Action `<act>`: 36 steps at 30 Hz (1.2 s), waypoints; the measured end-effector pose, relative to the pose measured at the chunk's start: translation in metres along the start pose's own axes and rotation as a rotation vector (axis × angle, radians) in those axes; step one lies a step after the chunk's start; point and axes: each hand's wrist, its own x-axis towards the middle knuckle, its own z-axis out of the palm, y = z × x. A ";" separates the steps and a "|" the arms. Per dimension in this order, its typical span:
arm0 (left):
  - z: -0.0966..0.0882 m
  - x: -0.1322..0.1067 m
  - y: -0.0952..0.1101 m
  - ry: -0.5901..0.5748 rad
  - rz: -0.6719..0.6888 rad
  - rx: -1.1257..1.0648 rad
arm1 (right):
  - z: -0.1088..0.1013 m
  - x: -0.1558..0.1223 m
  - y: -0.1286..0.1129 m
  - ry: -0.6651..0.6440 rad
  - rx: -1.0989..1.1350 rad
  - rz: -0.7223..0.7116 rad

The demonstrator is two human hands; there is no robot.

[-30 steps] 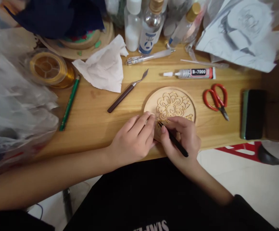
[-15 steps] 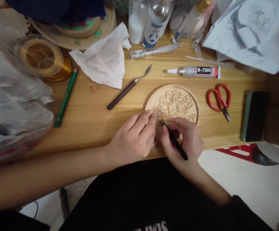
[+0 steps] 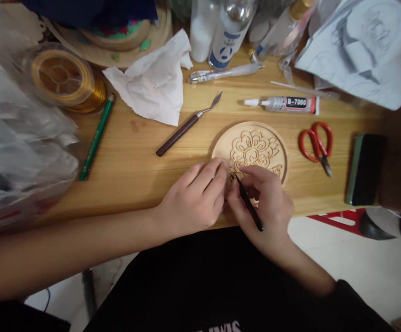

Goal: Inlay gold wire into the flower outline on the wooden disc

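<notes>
A round wooden plate [image 3: 220,142] with a raised rim lies near the table's front edge, a flower outlined on it in gold wire. My left hand [image 3: 195,196] grips its lower left edge, fingers close together; the thumb is hidden. Between the thumb and fingers of my right hand [image 3: 268,198] is a slim pair of black tweezers [image 3: 250,206]. Their tips touch down on the lower part of the pattern, close beside my left fingertips. Whether they pinch a bit of wire is too small to tell. My hands cover the plate's lower part.
A palette knife [image 3: 179,133], a green pencil [image 3: 97,138] and a spool of gold wire [image 3: 97,92] lie to the left. Behind are crumpled tissue [image 3: 155,83], a pen [image 3: 226,73] and a glue tube [image 3: 286,104]. Red-handled cutters [image 3: 316,143] and a phone [image 3: 366,168] lie right.
The view has shifted slightly, so the table things sit a little further right. My right hand has tilted the tweezers a bit steeper, their tips still at the pattern. My left hand keeps its place.
</notes>
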 end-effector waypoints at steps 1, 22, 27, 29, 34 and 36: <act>0.000 0.000 0.000 0.002 -0.002 0.000 | -0.001 0.000 0.000 -0.011 0.006 -0.004; -0.001 -0.003 0.000 -0.021 -0.018 0.022 | -0.011 0.012 -0.005 -0.119 0.051 0.096; 0.000 -0.002 0.001 -0.021 -0.016 0.029 | -0.013 0.013 0.004 -0.146 0.052 0.021; 0.000 -0.002 0.001 -0.013 -0.018 0.029 | -0.014 0.015 0.008 -0.159 0.052 -0.017; 0.000 -0.001 0.002 -0.017 -0.028 0.032 | -0.018 0.019 0.014 -0.195 0.067 -0.120; -0.001 -0.001 0.002 -0.017 -0.034 0.034 | -0.020 0.020 0.016 -0.222 0.062 -0.155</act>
